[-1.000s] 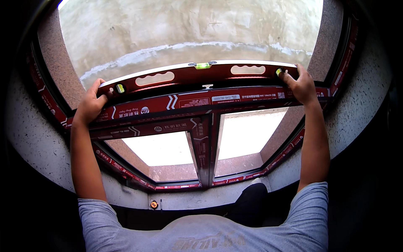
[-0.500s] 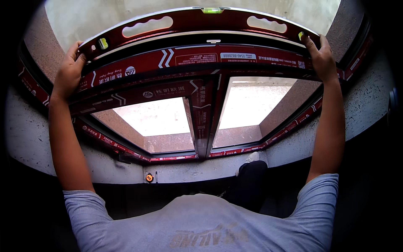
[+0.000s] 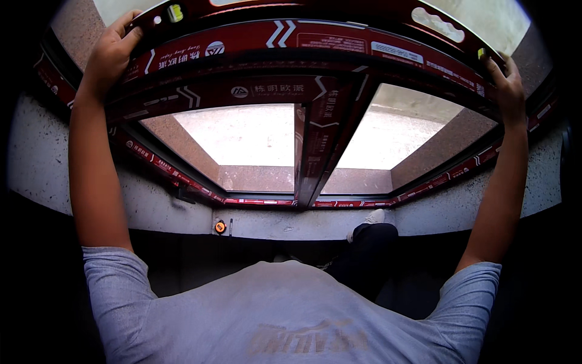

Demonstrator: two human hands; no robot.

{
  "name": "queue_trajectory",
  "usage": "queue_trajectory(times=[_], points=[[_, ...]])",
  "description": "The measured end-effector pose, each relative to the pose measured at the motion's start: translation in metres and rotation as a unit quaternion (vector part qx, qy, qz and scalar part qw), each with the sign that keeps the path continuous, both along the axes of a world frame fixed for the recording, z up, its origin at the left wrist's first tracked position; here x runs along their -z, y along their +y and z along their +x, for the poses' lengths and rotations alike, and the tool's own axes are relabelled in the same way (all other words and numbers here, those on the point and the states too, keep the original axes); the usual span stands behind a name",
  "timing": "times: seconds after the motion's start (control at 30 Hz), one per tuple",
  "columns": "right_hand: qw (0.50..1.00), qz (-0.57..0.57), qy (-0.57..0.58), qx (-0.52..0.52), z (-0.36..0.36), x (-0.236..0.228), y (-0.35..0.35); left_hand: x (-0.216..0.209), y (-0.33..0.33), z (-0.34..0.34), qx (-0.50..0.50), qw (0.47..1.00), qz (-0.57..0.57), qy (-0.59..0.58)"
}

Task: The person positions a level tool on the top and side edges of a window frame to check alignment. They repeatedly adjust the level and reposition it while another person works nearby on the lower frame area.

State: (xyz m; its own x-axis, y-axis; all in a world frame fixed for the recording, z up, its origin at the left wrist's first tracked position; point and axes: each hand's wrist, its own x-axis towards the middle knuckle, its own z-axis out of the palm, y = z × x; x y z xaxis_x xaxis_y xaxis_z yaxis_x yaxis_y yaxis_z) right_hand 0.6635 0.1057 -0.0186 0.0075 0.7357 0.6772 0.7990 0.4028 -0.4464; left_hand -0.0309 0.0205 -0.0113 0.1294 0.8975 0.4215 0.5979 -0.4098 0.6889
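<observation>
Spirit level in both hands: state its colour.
Dark red spirit level with yellow-green vials, in the head view.

The top edge of the picture is cutting off the upper side of the long red spirit level [image 3: 315, 9], so its full outline is not showing. The right hand [image 3: 508, 91] is covering the level's right end. The left hand [image 3: 112, 51] is hiding the left end. The small orange object [image 3: 220, 227] on the ledge is appearing too small to identify. The torso is blocking the floor below.
</observation>
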Motion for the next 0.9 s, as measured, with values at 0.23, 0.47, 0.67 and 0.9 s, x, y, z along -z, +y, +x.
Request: queue_trajectory(times=[0.23, 0.47, 0.67, 0.9], points=[[0.994, -0.038, -0.066, -0.073, 0.060, 0.003, 0.041, 0.001, -0.023, 0.039, -0.026, 0.997, -0.014, -0.065], [0.919, 0.120, -0.373, -0.046, 0.113, 0.000, 0.067, -0.005, -0.031, 0.035, -0.053, 0.997, 0.054, 0.017], [0.965, 0.067, -0.247, -0.059, 0.133, 0.003, 0.074, 0.004, -0.010, 0.025, -0.008, 0.999, 0.050, -0.001], [0.978, 0.040, -0.203, -0.021, 0.121, -0.005, 0.058, 0.004, -0.028, 0.051, -0.080, 0.993, 0.078, 0.035]])
